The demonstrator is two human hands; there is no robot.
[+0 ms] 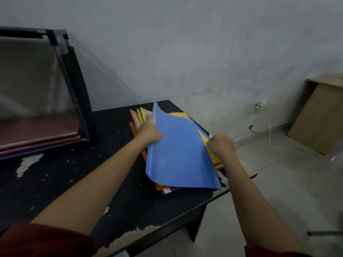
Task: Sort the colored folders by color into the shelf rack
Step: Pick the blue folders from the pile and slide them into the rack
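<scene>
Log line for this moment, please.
step: lifting blue folder off pile | left hand: grips its left edge | right hand: on yellow folder edge | shelf rack: left

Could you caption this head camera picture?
Both hands lift a blue paper folder off a mixed-colour pile.

I see blue folder (178, 149) lifted off pile, tilted, far corner raised, near edge curling over pile; white lettering runs along left edge. Beneath: fanned pile of yellow, orange, red folders (141, 115) on black table, right end. Shelf rack (74, 86) at left, dark frame, red folders flat in bottom tier.
</scene>
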